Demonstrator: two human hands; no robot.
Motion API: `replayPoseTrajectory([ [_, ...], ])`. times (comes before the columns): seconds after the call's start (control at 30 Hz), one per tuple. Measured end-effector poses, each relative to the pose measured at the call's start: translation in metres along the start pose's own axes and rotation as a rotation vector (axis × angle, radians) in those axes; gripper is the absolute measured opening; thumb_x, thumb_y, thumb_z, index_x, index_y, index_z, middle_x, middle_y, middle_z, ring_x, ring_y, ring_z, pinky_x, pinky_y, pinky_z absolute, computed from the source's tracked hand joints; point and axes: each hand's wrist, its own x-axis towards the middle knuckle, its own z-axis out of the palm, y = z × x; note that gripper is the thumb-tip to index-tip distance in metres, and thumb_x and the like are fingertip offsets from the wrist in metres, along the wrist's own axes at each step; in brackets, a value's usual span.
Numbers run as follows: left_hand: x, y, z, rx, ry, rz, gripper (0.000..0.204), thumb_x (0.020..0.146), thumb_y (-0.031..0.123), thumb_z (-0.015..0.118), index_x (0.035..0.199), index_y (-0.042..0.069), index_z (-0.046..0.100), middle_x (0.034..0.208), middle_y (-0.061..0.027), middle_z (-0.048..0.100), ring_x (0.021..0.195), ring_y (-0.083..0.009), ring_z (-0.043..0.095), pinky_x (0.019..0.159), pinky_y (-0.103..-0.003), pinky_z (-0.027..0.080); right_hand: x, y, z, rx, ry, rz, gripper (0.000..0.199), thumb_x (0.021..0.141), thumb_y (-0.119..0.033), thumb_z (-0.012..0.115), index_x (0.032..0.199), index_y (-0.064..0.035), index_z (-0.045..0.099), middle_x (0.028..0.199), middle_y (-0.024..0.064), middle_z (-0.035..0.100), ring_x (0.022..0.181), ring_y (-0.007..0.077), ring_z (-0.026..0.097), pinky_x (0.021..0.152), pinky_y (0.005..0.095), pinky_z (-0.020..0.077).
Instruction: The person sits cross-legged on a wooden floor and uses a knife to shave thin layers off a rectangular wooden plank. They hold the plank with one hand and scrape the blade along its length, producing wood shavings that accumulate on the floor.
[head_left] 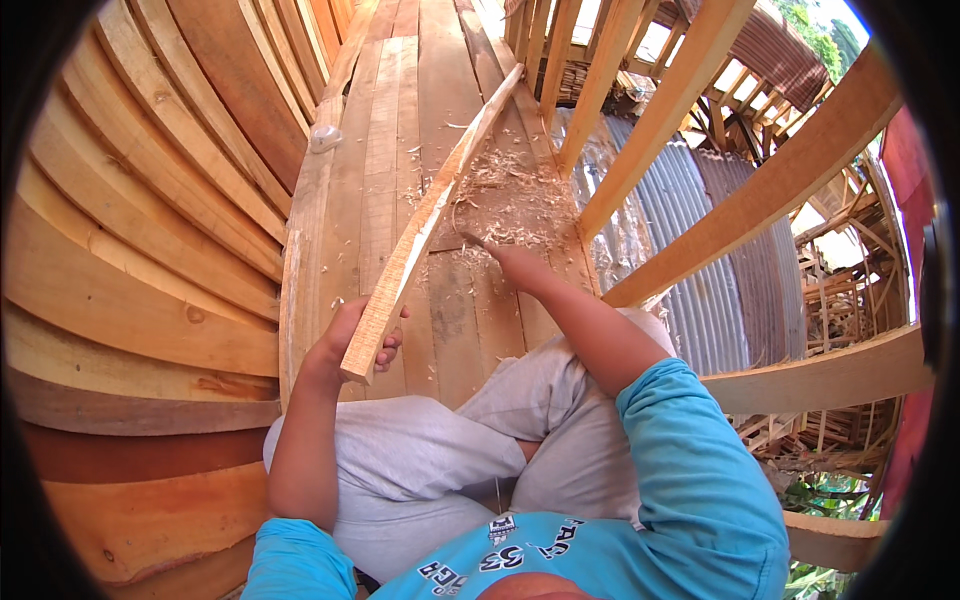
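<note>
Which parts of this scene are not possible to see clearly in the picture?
Head view only:
- Right hand: its fingers are hard to see, and what it holds is too small to tell.
- Left hand: the palm is hidden behind the wood strip it grips.
- Small pale object on the planks: too small to identify.
- Wood strip's far end: blurs into the wooden frame.

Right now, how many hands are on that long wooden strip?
1: the left hand grips the near end of the wooden strip. The right hand is off it, beside the wood shavings.
</note>
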Motion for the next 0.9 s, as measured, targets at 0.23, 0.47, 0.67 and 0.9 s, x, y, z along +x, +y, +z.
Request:
replayPoseTrajectory([
  [0.23,-0.003,-0.002,-0.002,-0.006,0.036,0.004,0.037,0.101,0.037,0.036,0.109,0.007,0.056,0.063,-0.0065,0.051,0.043,-0.0161,0.051,0.038,-0.031,0.041,0.009,0.064,-0.037,-0.144,0.211,0.727,0.031,0.093,-0.010,0.054,0.121,0.0043,0.057,0.097,0.0286,0.069,0.095,0.0398,0.069,0.083,0.0498,0.0537],
  [0.47,-0.002,-0.005,-0.002,-0.012,0.065,-0.002,0.037,0.101,0.036,0.036,0.110,0.006,0.055,0.062,-0.0076,0.052,0.042,-0.0169,0.049,0.038,-0.030,0.041,0.011,0.013,-0.019,0.060,0.235,0.356,0.027,0.082,0.002,0.060,0.109,0.0054,0.061,0.102,0.0290,0.065,0.097,0.0417,0.067,0.085,0.0495,0.0530],
  [0.67,-0.003,-0.010,-0.006,-0.018,0.091,-0.019,0.039,0.100,0.038,0.036,0.110,0.006,0.055,0.062,-0.0079,0.051,0.042,-0.0167,0.048,0.039,-0.030,0.041,0.006,0.041,-0.023,0.156,0.343,0.890,0.015,0.079,-0.002,0.064,0.092,0.0010,0.072,0.100,0.0244,0.071,0.094,0.0393,0.070,0.084,0.0435,0.0559],
  [0.9,0.009,-0.012,-0.006,-0.176,-0.040,-0.031,0.042,0.101,0.040,0.034,0.114,0.006,0.055,0.066,-0.0059,0.050,0.045,-0.0158,0.047,0.039,-0.030,0.039,0.000,0.038,-0.051,0.124,0.272,0.671,0.023,0.078,-0.010,0.064,0.094,0.0052,0.071,0.094,0.0275,0.071,0.093,0.0408,0.070,0.084,0.0441,0.0558],
])
